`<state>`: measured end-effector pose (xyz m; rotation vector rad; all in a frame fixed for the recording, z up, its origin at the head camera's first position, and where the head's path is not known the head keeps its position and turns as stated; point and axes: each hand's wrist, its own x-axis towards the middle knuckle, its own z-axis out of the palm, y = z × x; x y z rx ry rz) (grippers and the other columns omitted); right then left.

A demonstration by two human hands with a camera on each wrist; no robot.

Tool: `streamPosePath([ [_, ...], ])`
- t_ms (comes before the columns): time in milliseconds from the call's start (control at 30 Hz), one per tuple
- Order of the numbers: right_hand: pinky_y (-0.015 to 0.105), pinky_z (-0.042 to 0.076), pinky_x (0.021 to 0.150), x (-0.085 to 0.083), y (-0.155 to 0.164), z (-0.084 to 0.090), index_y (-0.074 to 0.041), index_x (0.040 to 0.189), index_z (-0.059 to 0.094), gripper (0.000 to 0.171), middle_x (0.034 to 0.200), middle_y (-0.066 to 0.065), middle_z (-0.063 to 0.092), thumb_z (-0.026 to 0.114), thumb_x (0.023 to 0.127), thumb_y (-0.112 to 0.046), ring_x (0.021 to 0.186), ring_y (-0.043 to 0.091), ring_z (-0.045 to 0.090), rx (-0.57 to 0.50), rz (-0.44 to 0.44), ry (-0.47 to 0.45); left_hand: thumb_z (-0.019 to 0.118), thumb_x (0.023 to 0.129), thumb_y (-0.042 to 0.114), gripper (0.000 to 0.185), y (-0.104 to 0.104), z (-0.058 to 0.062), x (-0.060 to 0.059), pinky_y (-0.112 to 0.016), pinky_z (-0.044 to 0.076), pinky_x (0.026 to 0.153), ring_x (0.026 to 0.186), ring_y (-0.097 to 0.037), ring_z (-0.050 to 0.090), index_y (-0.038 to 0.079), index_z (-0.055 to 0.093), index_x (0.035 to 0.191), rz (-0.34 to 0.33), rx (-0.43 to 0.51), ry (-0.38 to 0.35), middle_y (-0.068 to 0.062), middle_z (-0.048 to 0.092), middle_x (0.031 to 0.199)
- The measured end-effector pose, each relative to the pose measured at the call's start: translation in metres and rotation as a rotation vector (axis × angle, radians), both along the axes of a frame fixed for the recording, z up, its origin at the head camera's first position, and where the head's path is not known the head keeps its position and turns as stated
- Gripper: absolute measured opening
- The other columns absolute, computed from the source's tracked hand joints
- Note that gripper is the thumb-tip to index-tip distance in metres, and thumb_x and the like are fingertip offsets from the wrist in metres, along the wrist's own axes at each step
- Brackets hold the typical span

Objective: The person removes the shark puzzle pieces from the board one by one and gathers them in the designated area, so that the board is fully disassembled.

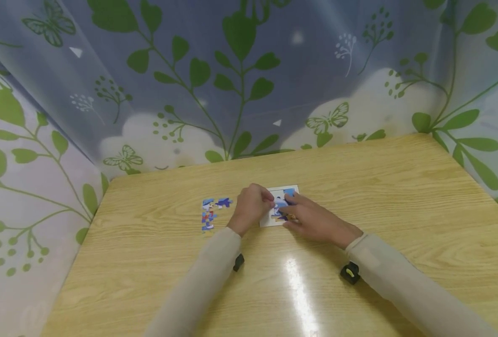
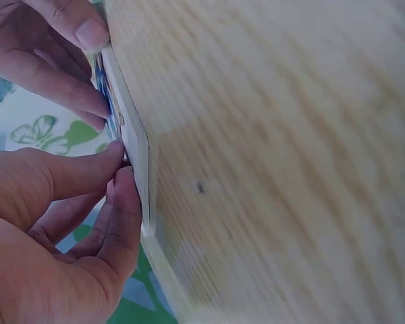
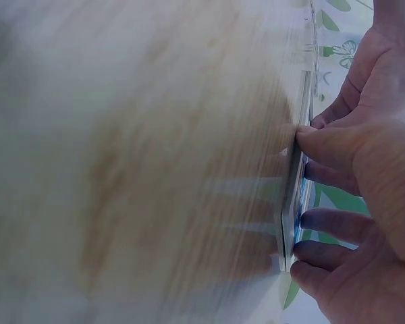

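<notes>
**Both hands on the puzzle board, mid-tabletop**

My left hand (image 1: 250, 206) sits at the left edge of the puzzle board (image 1: 279, 208), which lies flat near the middle of the tabletop (image 1: 400, 187). In the left wrist view the fingers (image 2: 121, 209) are curled, with thumb and forefinger pressed against the board's thin edge (image 2: 138, 155); I cannot tell whether a piece is pinched between them. My right hand (image 1: 312, 217) lies over the right and near part of the board, fingers fairly straight, tips resting on the printed face. The right wrist view shows those fingers (image 3: 331, 145) touching the board's edge (image 3: 293, 202), holding nothing that I can see.

Loose puzzle pieces (image 1: 210, 213) lie in a small cluster to the left of my left hand, apart from the board.

Risks, as I judge them:
- The board looks thin and light, and the tabletop is glossy. Uneven pressure from either side could make it slide or turn.
- Pressing down at an edge could tip the far side up and unseat pieces already laid.
- My left sleeve (image 1: 206, 276) runs close to the loose cluster; a sideways sweep could scatter it.
</notes>
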<state>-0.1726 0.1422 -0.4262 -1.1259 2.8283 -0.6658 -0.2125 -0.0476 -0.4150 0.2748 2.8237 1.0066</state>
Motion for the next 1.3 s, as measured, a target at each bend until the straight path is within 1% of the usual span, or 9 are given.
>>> streamPosePath([
  [233, 0.057, 0.036, 0.111, 0.0036, 0.0043, 0.0018, 0.007, 0.127, 0.066, 0.036, 0.142, 0.036, 0.048, 0.070, 0.096, -0.011, 0.136, 0.051, 0.041, 0.021, 0.000, 0.001, 0.079, 0.089, 0.009, 0.004, 0.0015, 0.0005, 0.0002, -0.032, 0.056, 0.075, 0.080, -0.017, 0.068, 0.007, 0.079, 0.092, 0.013, -0.018, 0.006, -0.004, 0.075, 0.086],
  [367, 0.057, 0.038, 0.109, 0.0060, 0.0075, 0.0028, 0.006, 0.130, 0.064, 0.036, 0.145, 0.036, 0.044, 0.068, 0.098, -0.012, 0.137, 0.052, 0.040, 0.040, -0.006, -0.026, 0.078, 0.089, 0.009, 0.003, 0.0011, -0.0005, -0.0002, -0.033, 0.055, 0.075, 0.080, -0.016, 0.068, 0.007, 0.080, 0.091, 0.010, -0.027, 0.027, -0.003, 0.076, 0.087],
  [500, 0.056, 0.038, 0.108, 0.0072, 0.0089, 0.0039, 0.006, 0.132, 0.062, 0.037, 0.148, 0.036, 0.040, 0.065, 0.100, -0.014, 0.138, 0.053, 0.038, 0.053, -0.013, -0.057, 0.078, 0.089, 0.009, 0.004, 0.0012, -0.0006, 0.0001, -0.033, 0.056, 0.074, 0.080, -0.016, 0.068, 0.007, 0.081, 0.091, 0.011, -0.027, 0.034, -0.003, 0.076, 0.087],
  [767, 0.057, 0.036, 0.110, 0.0068, 0.0078, 0.0044, 0.005, 0.134, 0.061, 0.039, 0.149, 0.035, 0.039, 0.065, 0.100, -0.015, 0.139, 0.052, 0.036, 0.053, -0.019, -0.084, 0.078, 0.089, 0.010, 0.004, 0.0019, 0.0003, 0.0014, -0.032, 0.056, 0.073, 0.078, -0.016, 0.068, 0.007, 0.081, 0.091, 0.021, -0.012, 0.025, -0.003, 0.076, 0.085],
  [967, 0.058, 0.034, 0.111, 0.0074, 0.0085, 0.0047, 0.006, 0.133, 0.062, 0.038, 0.149, 0.035, 0.039, 0.065, 0.100, -0.013, 0.140, 0.052, 0.036, 0.043, -0.021, -0.103, 0.078, 0.090, 0.011, 0.006, 0.0020, 0.0029, 0.0037, -0.032, 0.055, 0.072, 0.079, -0.016, 0.067, 0.007, 0.080, 0.094, 0.033, 0.022, -0.016, -0.003, 0.075, 0.087],
  [1133, 0.059, 0.033, 0.112, 0.0083, 0.0093, 0.0049, 0.006, 0.132, 0.063, 0.036, 0.148, 0.035, 0.041, 0.064, 0.100, -0.012, 0.139, 0.052, 0.036, 0.038, -0.018, -0.101, 0.077, 0.090, 0.011, 0.008, 0.0002, 0.0040, 0.0044, -0.032, 0.056, 0.072, 0.080, -0.017, 0.067, 0.006, 0.080, 0.096, 0.025, 0.071, -0.013, -0.005, 0.076, 0.089],
  [1300, 0.059, 0.034, 0.111, 0.0080, 0.0095, 0.0046, 0.006, 0.131, 0.063, 0.036, 0.147, 0.035, 0.042, 0.065, 0.100, -0.012, 0.138, 0.052, 0.037, 0.033, -0.006, -0.089, 0.079, 0.089, 0.013, 0.008, -0.0007, 0.0033, 0.0026, -0.030, 0.055, 0.070, 0.076, -0.015, 0.067, 0.006, 0.080, 0.093, 0.038, 0.117, -0.025, -0.004, 0.075, 0.085],
])
